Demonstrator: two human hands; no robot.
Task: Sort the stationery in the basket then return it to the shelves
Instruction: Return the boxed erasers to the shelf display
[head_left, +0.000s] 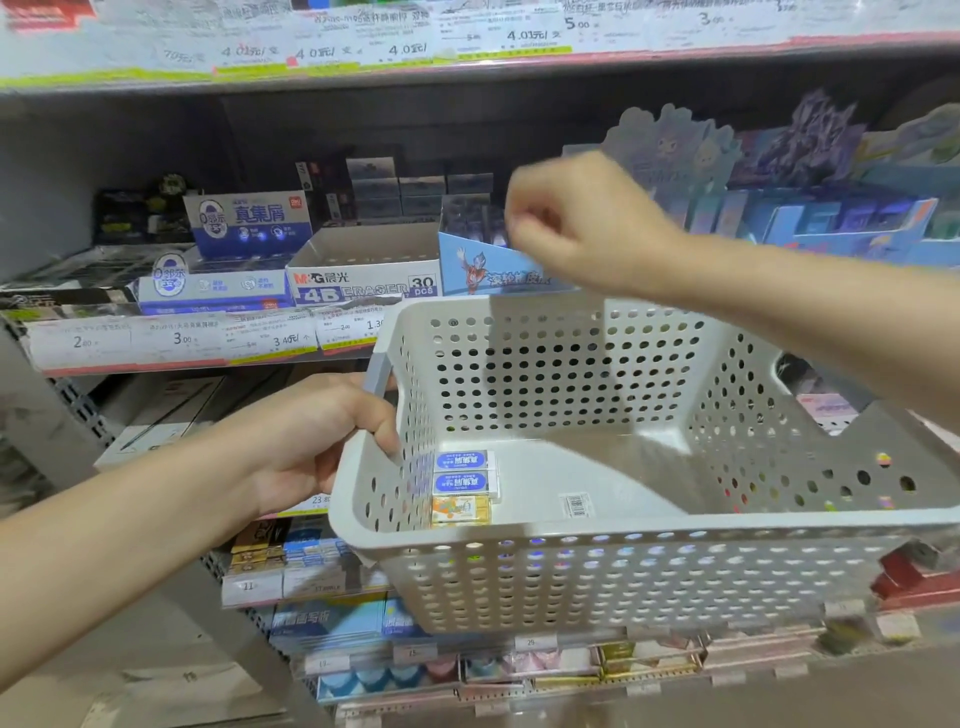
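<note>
Three erasers (464, 486) left in basket (649, 540); left hand (317, 436) grips rim, right hand (576, 223) curled at far shelf box (483, 267), hold unclear.

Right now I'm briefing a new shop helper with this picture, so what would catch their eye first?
Probably the big perforated white basket filling the middle, its left rim gripped by the left hand. Three small erasers lie in its near-left corner, two blue and one orange. Above it, the blurred right hand hangs with curled fingers before the blue cartoon display box on the shelf.
</note>
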